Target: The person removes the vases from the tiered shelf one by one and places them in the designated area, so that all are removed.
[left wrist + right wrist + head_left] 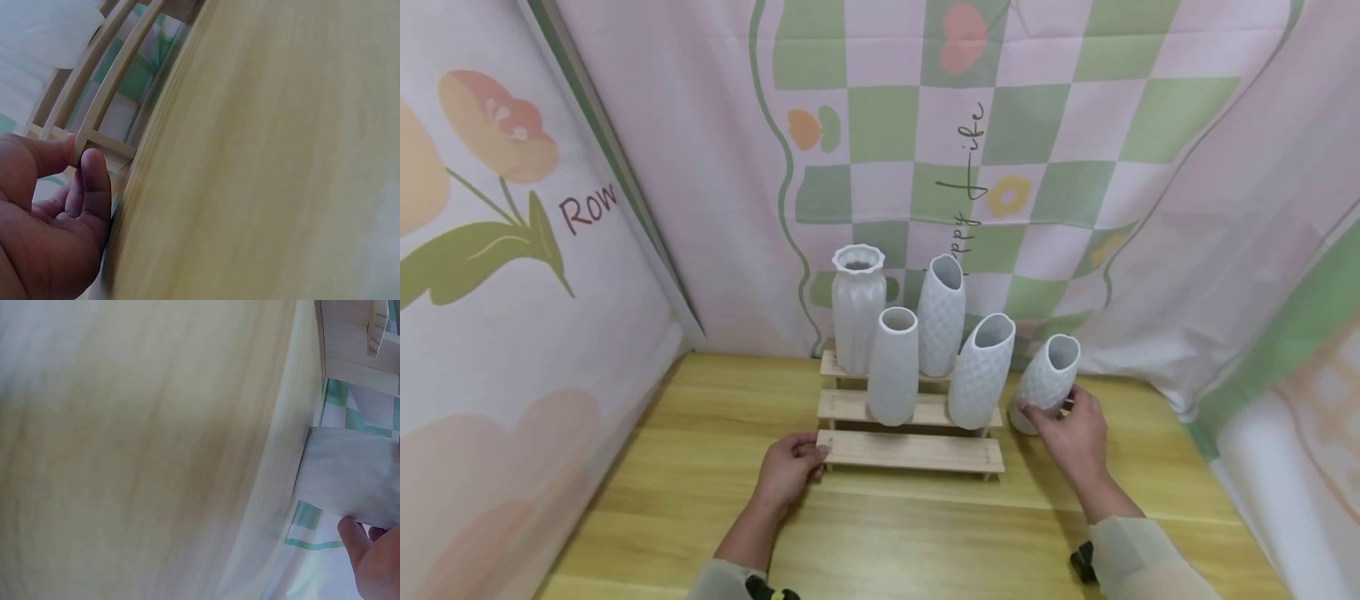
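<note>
My right hand point(1078, 437) grips a white textured vase point(1043, 387) by its lower part, thumb on the near side. The vase is at the right of a three-tier wooden display stand point(910, 450); in the right wrist view its base point(344, 475) is right at the tabletop. My left hand point(788, 471) pinches the left end of the stand's lowest tier, thumb above and fingers below, as the left wrist view shows. On the middle tier are a smooth white vase point(892, 371) and a diamond-patterned vase point(981, 375). A ruffled-rim vase point(859, 312) and another patterned vase point(942, 321) stand behind on the top tier.
The stand rests on a wood-grain table point(700, 433). A checkered printed curtain point(880, 125) hangs close behind it, and a flower-printed cloth point(497, 333) borders the left side. More fabric point(1262, 417) closes off the right.
</note>
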### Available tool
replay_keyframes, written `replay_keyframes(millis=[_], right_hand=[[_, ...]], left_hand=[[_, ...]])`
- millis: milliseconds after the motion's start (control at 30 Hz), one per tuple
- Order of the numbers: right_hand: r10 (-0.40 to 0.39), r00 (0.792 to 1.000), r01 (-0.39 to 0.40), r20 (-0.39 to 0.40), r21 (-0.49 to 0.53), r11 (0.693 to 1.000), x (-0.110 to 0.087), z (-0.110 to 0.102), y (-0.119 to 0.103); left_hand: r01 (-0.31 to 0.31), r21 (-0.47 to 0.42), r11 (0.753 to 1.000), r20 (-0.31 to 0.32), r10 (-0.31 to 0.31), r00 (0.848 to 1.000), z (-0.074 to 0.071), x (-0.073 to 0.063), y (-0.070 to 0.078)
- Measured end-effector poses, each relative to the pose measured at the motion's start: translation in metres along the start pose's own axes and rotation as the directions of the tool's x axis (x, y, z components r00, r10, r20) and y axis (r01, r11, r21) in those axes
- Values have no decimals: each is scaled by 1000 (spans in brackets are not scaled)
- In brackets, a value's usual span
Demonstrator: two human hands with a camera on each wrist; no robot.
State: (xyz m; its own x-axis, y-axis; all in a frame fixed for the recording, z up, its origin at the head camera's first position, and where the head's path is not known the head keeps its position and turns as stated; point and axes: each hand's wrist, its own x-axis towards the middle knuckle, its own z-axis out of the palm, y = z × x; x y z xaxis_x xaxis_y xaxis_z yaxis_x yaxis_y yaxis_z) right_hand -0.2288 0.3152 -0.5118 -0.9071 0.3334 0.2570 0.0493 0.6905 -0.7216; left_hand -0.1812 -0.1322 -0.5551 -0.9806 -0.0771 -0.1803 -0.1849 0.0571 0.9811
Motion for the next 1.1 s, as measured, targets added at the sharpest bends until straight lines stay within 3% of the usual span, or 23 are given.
replay_keyframes(millis=[400, 867, 1100], right_hand=[[-4, 1000, 4, 20, -16, 1000, -6, -3, 3], [18, 999, -18, -33, 10, 1000, -17, -20, -4], [24, 994, -18, -105, 52, 998, -22, -26, -13]], left_hand=[[-8, -5, 1000, 1, 8, 1000, -1, -3, 0], [-20, -3, 1000, -10, 20, 1000, 2, -2, 1], [-8, 3, 1000, -10, 9, 1000, 3, 0, 0]])
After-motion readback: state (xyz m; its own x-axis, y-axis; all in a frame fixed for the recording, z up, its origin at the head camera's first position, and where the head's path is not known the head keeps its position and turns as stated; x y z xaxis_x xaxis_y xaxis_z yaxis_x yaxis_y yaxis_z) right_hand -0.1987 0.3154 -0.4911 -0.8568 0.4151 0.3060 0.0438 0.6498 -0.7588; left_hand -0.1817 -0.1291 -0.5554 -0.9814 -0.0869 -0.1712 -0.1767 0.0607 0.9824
